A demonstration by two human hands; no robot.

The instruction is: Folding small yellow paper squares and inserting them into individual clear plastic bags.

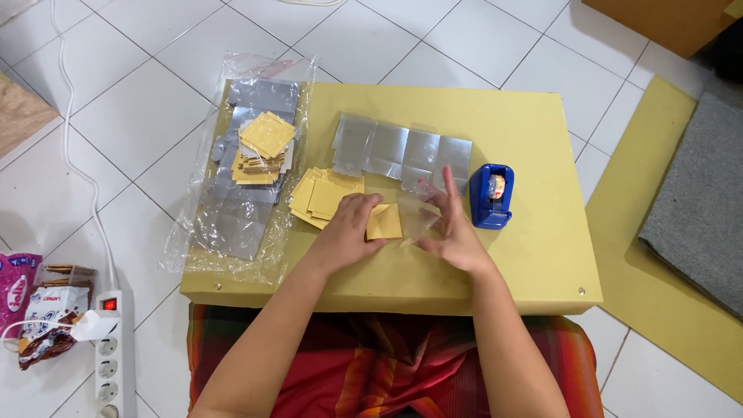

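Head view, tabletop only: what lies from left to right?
Clear plastic bag with silver sheets → stack of yellow squares → left hand → yellow square → right hand → blue tape dispenser.

A home floor – white tiles (139,116), power strip (114,352), low yellow table (534,248).

Working surface: low yellow table (534,255). Bare room lies along the near edge and across the whole right part past the blue tape dispenser (491,196), which stands just right of the right hand (453,228). Far strip behind the silver foil sheet (402,152) is also open. The left third is blocked by a clear plastic bag (240,209) bearing a stack of yellow squares (263,147). A second pile of yellow squares (321,195) crowds the left hand (348,228).
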